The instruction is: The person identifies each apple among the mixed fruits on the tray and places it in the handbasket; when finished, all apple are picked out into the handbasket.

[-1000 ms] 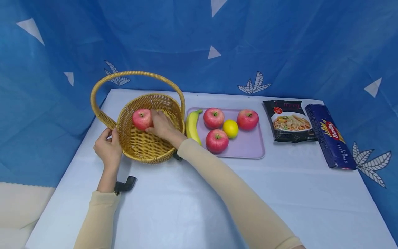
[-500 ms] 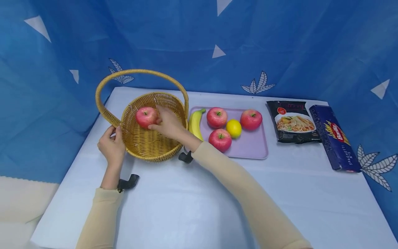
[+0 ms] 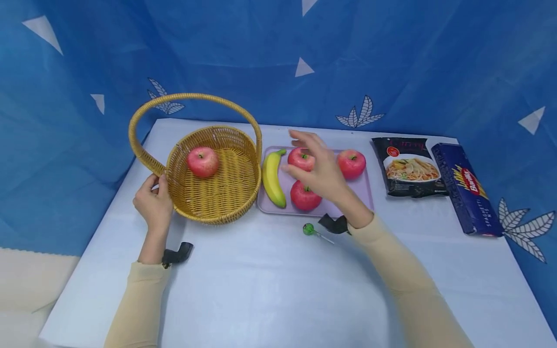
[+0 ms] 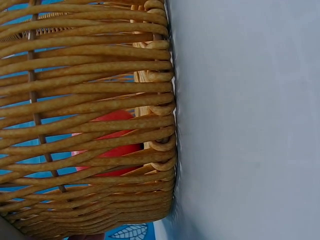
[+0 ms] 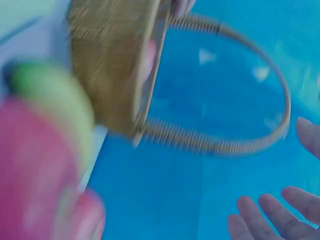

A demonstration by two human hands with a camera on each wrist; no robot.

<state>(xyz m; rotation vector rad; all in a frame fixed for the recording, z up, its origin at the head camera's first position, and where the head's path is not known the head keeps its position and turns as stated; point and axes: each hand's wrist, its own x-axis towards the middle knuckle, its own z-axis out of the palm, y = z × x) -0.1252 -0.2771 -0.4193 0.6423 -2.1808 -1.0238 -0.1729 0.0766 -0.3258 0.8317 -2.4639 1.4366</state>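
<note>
Left hand is pinching round tan wicker basket near far-left corner of white table; right hand, fingers apart, is hovering over red apples on lilac tray, a brush risking roll-off.

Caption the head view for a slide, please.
The left hand holds the basket, one apple inside, while the right hand hovers, holding nothing, over the purple tray.
</note>
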